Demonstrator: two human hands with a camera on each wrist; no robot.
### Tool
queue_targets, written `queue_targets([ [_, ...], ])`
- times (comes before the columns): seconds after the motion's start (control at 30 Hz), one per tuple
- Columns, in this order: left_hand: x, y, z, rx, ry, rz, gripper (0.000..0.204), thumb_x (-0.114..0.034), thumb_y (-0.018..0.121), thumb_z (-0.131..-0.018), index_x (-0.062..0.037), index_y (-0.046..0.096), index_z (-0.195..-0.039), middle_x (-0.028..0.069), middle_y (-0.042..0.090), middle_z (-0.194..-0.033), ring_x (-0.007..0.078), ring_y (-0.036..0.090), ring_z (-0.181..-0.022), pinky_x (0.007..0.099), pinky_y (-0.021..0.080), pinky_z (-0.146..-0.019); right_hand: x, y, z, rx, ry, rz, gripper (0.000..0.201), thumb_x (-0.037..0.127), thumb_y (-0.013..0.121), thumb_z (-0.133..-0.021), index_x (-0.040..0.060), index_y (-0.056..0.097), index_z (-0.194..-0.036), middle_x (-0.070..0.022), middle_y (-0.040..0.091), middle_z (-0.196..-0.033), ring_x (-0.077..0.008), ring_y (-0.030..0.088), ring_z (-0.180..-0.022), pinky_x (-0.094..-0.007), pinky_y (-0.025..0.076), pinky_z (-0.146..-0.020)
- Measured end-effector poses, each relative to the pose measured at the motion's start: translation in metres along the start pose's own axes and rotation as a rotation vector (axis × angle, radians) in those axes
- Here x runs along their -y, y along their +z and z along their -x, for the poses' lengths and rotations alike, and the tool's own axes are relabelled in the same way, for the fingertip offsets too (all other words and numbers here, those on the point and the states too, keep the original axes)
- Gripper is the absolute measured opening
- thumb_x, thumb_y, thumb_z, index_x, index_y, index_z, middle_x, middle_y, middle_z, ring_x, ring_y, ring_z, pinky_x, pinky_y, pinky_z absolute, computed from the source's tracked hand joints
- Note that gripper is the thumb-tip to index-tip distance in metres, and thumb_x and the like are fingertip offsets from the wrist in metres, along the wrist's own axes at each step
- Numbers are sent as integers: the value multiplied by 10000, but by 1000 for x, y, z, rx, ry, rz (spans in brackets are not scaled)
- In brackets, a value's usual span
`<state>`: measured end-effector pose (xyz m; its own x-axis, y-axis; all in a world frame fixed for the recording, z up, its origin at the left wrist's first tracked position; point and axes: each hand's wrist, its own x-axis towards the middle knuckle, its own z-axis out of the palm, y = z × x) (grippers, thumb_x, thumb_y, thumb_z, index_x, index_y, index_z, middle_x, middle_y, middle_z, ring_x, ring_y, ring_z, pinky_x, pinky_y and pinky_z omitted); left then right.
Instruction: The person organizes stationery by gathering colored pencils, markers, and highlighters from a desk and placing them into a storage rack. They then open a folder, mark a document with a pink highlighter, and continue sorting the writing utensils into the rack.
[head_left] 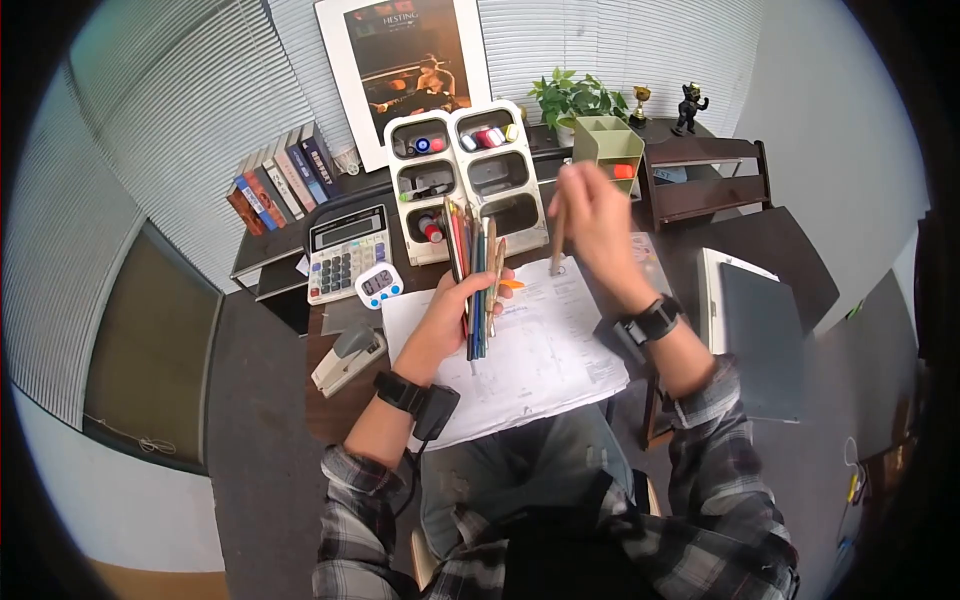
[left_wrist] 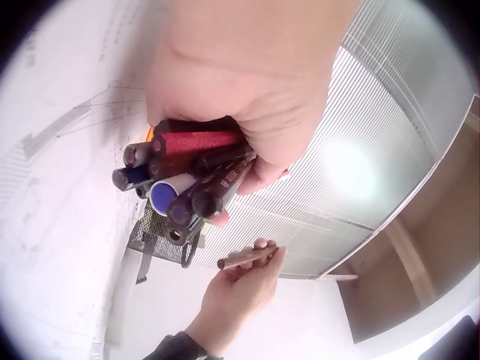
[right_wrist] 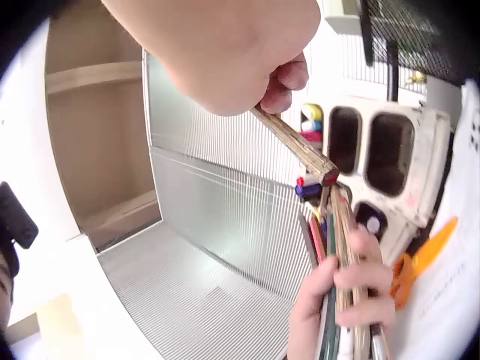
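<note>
Currently gripping a bundle of assorted pencils (head_left: 478, 255) in the left hand (head_left: 448, 312), fingers curled round it, above printed sheets (head_left: 535, 365). Likewise pinching a brown pencil (head_left: 560, 238) by its upper end in the right hand (head_left: 600, 215), to the right of the bundle. Having a stapler (head_left: 350, 364), a digital timer (head_left: 379, 286) and a calculator (head_left: 345, 262) at left. Facing, farther off, a white compartment organizer (head_left: 464, 170), then a framed poster (head_left: 405, 55) behind it.

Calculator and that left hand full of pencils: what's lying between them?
In the head view, a white digital timer lies between the calculator and the left hand, then a stretch of printed paper.
</note>
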<state>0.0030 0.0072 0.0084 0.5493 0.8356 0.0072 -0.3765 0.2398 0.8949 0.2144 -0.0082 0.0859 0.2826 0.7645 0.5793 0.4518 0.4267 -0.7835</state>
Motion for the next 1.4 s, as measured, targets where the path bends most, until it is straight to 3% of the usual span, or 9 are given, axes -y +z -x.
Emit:
queue_targets([
  [0.2, 2, -3, 1, -14, 6, 26, 432, -140, 601, -937, 21, 512, -1328, 149, 654, -1135, 258, 657, -1050, 395, 586, -882, -50, 60, 22, 180, 96, 88, 371, 309, 573, -1000, -20, 600, -831, -111, 644, -641, -161, 622, -539, -319, 482, -527],
  [0.3, 10, -8, -4, 16, 16, -10, 393, -141, 608, -935, 14, 534, -1288, 143, 654, -1131, 252, 658, -1040, 404, 590, -877, -40, 67, 29, 258, 298, -133, 388, 322, 583, -995, -15, 593, -803, -90, 639, -639, -137, 601, -522, -300, 476, -504],
  [0.63, 15, -5, -5, -29, -11, -63, 269, -145, 608, -947, -1, 564, -1169, 110, 680, -931, 199, 698, -795, 326, 582, -656, -63, 79, 41, 154, 277, -241, 311, 303, 622, -980, 15, 547, -891, -60, 590, -681, -102, 519, -622, -293, 457, -595],
  [0.9, 7, -7, -3, -2, 14, -118, 319, -143, 565, -956, 74, 567, -1190, 165, 687, -997, 208, 703, -848, 315, 589, -728, -58, 66, 38, 313, 253, -230, 242, 231, 667, -942, -2, 607, -963, -63, 672, -699, -100, 595, -553, -279, 467, -495],
  [1.0, 7, -3, -3, -54, 93, -53, 355, -131, 557, -953, 82, 545, -1237, 175, 682, -1043, 218, 699, -908, 320, 590, -785, -54, 59, 33, 368, 361, -309, 214, 190, 672, -936, -15, 627, -980, -52, 681, -680, -77, 592, -555, -243, 453, -490],
  [1.1, 12, -13, -6, -85, 32, -46, 378, -124, 566, -945, 66, 525, -1269, 164, 674, -1078, 231, 693, -949, 338, 588, -828, -46, 49, 23, 233, 228, -323, 181, 144, 663, -941, -21, 622, -1003, -63, 696, -737, -63, 601, -576, -228, 470, -521],
  [1.17, 11, -8, -5, -87, 37, -46, 380, -123, 571, -944, 56, 519, -1275, 162, 668, -1094, 235, 691, -955, 345, 586, -842, -35, 42, 11, -91, 51, -441, 153, 100, 659, -939, -13, 620, -1035, -72, 707, -800, -65, 631, -617, -238, 503, -564],
  [1.27, 10, -8, -4, -75, 24, -55, 390, -122, 581, -942, 41, 506, -1289, 169, 648, -1129, 253, 692, -977, 360, 585, -857, -21, 43, -5, -255, -170, -295, 157, 78, 661, -932, 4, 616, -1062, -91, 712, -855, -116, 672, -663, -273, 534, -605],
  [1.4, 12, -6, -6, -56, 23, -62, 408, -142, 597, -943, 35, 498, -1298, 166, 642, -1132, 259, 694, -983, 361, 582, -855, -32, 55, -22, -229, -434, 22, 167, 75, 667, -920, 28, 616, -1072, -127, 704, -900, -252, 705, -761, -328, 554, -660],
])
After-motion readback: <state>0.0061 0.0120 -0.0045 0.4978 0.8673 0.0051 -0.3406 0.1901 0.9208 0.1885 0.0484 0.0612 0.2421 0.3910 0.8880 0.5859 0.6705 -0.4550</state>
